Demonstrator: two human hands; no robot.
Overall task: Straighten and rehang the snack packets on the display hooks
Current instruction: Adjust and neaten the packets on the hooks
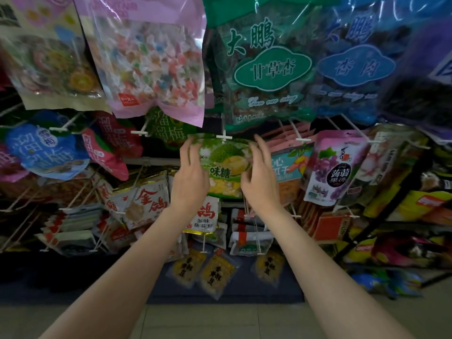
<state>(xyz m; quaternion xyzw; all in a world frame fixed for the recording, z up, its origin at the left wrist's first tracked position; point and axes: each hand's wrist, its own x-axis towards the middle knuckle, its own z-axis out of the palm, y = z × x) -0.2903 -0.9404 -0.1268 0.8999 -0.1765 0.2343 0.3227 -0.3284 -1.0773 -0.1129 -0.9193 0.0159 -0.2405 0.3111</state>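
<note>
Hands: left hand (189, 176) and right hand (259, 178) held green packet (223, 165) by its sides.
Risk: packet could slip off white hook (223, 137) if tugged.

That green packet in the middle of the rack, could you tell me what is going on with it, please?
A person stands at a snack rack with both hands on the green packet. The left hand holds its left edge and the right hand its right edge, fingers curled round the sides. The packet's top sits at the white hook, so it looks as if it is being hung or straightened there. Other packets hang all around it.
</note>
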